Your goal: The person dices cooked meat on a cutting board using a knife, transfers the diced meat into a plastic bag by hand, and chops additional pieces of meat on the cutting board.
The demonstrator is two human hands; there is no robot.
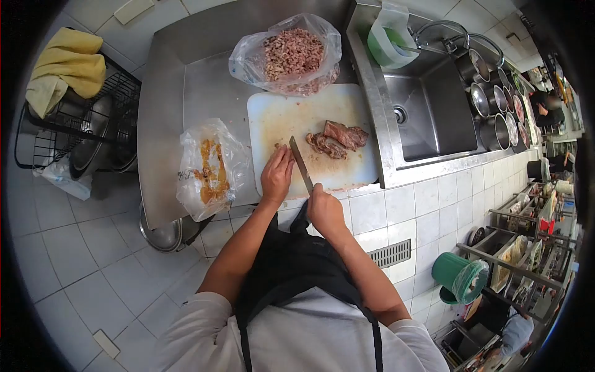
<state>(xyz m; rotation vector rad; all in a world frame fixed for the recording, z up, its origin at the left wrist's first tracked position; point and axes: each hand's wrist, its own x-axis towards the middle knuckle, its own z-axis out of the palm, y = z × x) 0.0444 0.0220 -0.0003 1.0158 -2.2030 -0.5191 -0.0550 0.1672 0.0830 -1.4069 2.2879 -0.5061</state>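
Note:
My right hand (325, 209) is wrapped round the handle of a knife (301, 164), whose blade points up and left over the white cutting board (266, 121). Beside the blade tip, my left hand (277, 175) rests on the board with its fingers pressed together; what is under the fingertips is too small to name. Pieces of meat (341, 136) lie on the board to the right of the blade. Behind the board is an open plastic bag of chopped meat (294, 53). A plastic bag with yellow-orange residue (212, 170) lies left of the board.
To the right are a steel sink (427, 111), a green container (389, 46) and metal pots (494, 132). A rack (118, 93) with yellow cloths (71, 65) stands left. A green bin (455, 273) is at lower right. Other people are partly visible at the far right.

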